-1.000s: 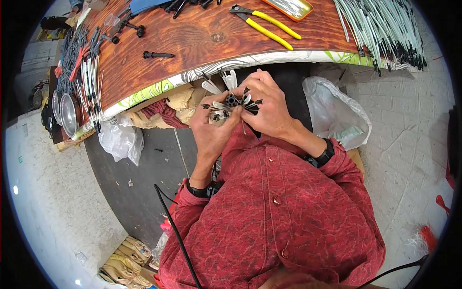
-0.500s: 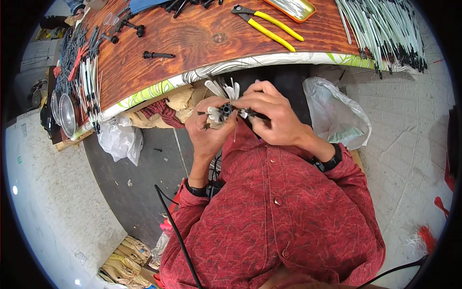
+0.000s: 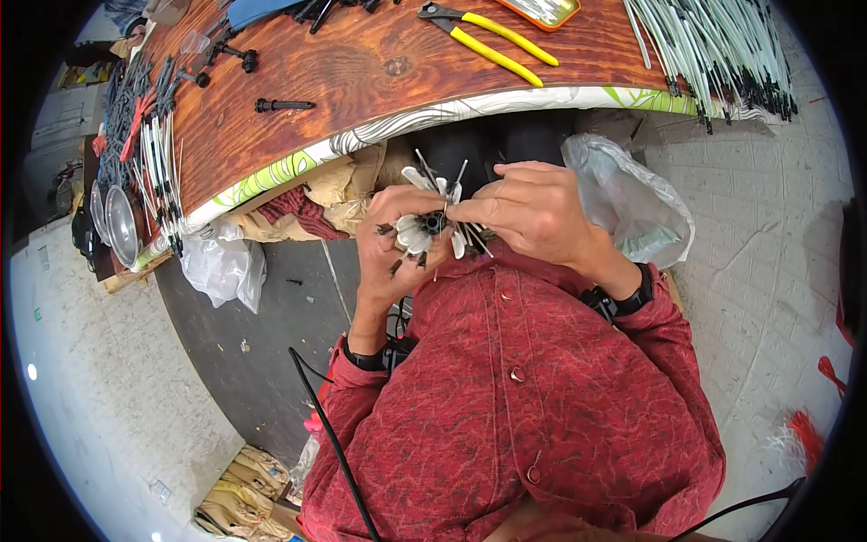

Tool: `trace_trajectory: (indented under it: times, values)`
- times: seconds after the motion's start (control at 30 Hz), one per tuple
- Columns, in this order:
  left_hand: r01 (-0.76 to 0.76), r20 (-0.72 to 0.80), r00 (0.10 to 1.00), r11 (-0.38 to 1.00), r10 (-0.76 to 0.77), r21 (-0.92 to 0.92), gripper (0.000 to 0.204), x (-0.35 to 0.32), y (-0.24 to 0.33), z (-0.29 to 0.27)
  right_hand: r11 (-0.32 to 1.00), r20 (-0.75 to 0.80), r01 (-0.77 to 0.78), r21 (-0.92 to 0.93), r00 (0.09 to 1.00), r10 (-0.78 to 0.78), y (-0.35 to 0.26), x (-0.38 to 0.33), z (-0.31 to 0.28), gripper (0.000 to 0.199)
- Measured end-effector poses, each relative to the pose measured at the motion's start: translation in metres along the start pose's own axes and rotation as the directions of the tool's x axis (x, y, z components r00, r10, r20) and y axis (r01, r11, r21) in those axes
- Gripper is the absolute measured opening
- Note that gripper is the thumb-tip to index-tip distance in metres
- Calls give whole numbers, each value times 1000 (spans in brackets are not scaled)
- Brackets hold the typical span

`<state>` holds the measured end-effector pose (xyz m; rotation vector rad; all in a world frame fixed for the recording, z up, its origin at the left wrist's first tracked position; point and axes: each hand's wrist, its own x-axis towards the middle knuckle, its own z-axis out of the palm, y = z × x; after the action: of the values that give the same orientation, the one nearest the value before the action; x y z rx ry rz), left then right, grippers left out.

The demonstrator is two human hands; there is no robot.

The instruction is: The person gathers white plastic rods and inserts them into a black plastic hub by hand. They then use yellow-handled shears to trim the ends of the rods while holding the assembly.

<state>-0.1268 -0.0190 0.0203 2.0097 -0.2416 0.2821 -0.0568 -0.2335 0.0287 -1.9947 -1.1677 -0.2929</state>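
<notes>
My left hand is wrapped round a black round hub ringed with white, petal-like pieces and thin rods with dark tips. The hub's open face points up toward me, over my lap. My right hand is closed beside it, thumb and fingertips pinched at the hub's right edge against a thin pale rod. Several more rods stick out beneath the right fingers. The fingers partly hide the rods' inner ends, so how they join the hub cannot be made out.
Beyond my hands, a wooden table holds yellow-handled pliers, a black plastic stem piece, and an orange-rimmed tin. White black-tipped rods pile up at right. A clear plastic bag hangs below the table edge.
My right hand has shifted slightly right and turned, its fingers now stretched toward the hub. The hub has tilted, showing more white pieces. The whole view has shifted slightly.
</notes>
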Motion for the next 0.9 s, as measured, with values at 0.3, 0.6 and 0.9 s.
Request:
trace_trajectory:
  times: [0.3, 0.6, 0.9]
  values:
    - [90, 62, 995, 987, -82, -132, 32, -7, -19, 16, 980, 68, 9, -200, 998, 5, -2, 0, 0, 24]
    - [-130, 128, 984, 989, 120, 72, 32, 9, 7, 1, 988, -80, -33, -150, 997, 21, -4, -2, -4, 30]
    - [-132, 139, 984, 977, 109, 170, 30, 8, -9, 14, 986, -102, -146, -83, 985, 137, -3, -7, 2, 33]
